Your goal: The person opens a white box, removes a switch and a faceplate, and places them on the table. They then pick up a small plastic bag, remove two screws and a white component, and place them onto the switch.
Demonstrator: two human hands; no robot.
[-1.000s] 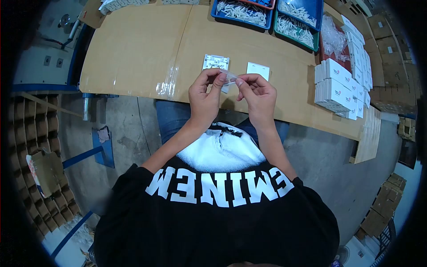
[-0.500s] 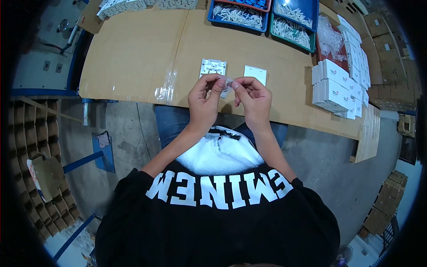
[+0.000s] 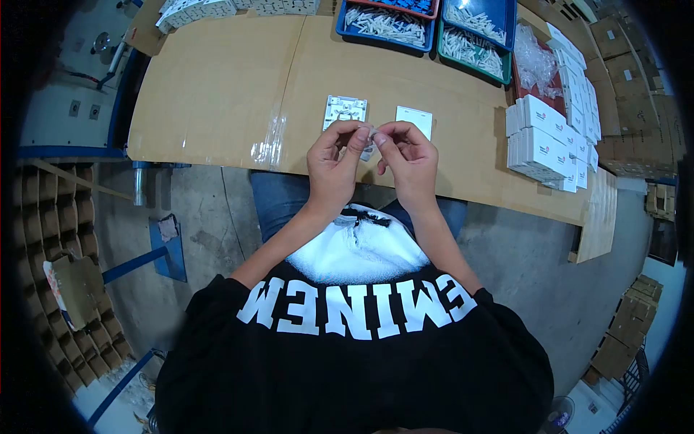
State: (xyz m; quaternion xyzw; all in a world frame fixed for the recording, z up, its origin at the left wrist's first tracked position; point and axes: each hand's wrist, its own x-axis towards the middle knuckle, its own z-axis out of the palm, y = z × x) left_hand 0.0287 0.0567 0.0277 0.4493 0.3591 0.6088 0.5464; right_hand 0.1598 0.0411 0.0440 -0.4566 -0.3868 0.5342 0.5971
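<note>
Your left hand (image 3: 334,160) and right hand (image 3: 409,160) are raised together just over the near edge of the worktop (image 3: 217,87), fingertips pinched on a small clear plastic piece (image 3: 369,135) that spans the gap between them. It is too small and too see-through to tell whether it is a bag, a film or a strip. The grip is by thumb and forefinger tips only, so the piece could slip free if either pinch loosens. Because you hold it at the worktop's edge, above your lap, it might drop to the floor rather than onto the board. If you pull the two hands apart too sharply, the thin plastic may tear or stretch.

Just beyond your fingers lies a white plate with its ribbed back up (image 3: 345,111), and beside it, to the right, a flat white plate (image 3: 414,119). Both are close enough that a forward sweep of a hand could knock them out of place.

Farther right stands a stack of white boxes (image 3: 538,137), near the worktop's side edge; an elbow swing could topple the outer ones. At the far edge sit a blue tray of white parts (image 3: 387,23) and a green tray (image 3: 473,47) of the same, next to loose clear bags (image 3: 535,61). A long reach over there may spill them.
</note>
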